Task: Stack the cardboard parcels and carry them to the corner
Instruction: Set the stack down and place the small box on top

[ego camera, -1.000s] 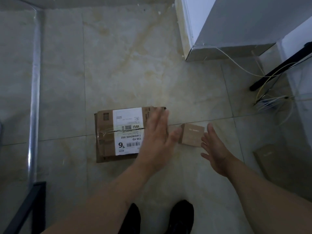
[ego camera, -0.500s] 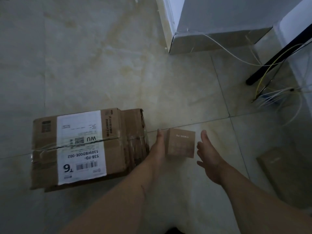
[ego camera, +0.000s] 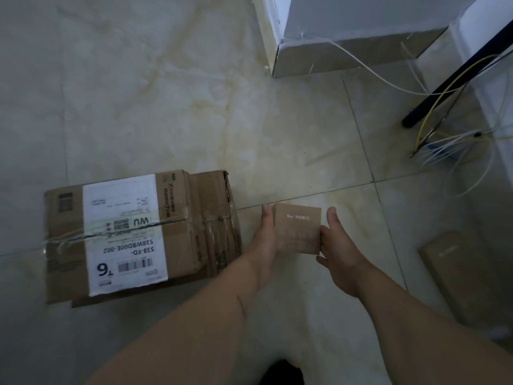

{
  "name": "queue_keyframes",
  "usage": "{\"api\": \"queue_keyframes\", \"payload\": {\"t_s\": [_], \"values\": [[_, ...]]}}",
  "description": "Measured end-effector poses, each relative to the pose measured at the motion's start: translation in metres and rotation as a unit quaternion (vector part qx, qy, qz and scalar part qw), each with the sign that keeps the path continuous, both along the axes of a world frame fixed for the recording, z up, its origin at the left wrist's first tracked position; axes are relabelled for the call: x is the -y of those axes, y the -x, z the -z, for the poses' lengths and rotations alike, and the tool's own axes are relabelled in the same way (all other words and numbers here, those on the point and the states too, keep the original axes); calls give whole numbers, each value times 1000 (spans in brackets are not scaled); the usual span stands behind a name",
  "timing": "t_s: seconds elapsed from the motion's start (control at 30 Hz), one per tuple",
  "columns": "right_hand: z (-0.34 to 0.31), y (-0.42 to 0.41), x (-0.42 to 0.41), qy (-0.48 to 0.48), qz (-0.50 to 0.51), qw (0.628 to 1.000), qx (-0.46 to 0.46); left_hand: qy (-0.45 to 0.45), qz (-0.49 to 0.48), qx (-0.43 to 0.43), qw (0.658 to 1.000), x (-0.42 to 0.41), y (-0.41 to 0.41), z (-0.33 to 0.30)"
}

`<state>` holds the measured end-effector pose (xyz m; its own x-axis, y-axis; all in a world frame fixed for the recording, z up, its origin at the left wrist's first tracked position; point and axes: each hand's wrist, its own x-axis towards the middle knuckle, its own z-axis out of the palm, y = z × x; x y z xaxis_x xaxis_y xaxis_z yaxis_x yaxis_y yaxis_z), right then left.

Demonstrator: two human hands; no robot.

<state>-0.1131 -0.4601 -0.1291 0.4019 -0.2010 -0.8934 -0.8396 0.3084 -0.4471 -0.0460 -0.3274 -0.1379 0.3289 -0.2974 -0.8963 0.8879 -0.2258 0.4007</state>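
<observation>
A small brown cardboard box (ego camera: 298, 229) with faint white print sits on the tiled floor. My left hand (ego camera: 265, 240) presses against its left side and my right hand (ego camera: 337, 243) against its right side, so both hands clamp it. To the left lies a large taped cardboard parcel (ego camera: 200, 226) with a white shipping label. A flat brown parcel (ego camera: 455, 270) lies on the floor at the right, in shadow.
A white cabinet corner (ego camera: 319, 54) juts in at the upper right. Loose white and yellow cables (ego camera: 455, 145) and a black bar (ego camera: 455, 79) clutter the floor at the right. My dark shoe (ego camera: 280, 373) shows at the bottom.
My right hand has closed in onto the small box's right side. My left hand stays on its left side. The view has moved closer to the floor.
</observation>
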Motion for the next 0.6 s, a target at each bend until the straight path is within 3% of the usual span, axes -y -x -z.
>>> {"api": "queue_keyframes", "payload": {"t_s": [0.2,0.6], "values": [[-62,-2,-1,0,-15,1000,18,11,-4,-14,1000,-7,-5,-65],[-204,-29,-53,7,-72,994,79,50,-37,40,997,-73,-27,-211]]}}
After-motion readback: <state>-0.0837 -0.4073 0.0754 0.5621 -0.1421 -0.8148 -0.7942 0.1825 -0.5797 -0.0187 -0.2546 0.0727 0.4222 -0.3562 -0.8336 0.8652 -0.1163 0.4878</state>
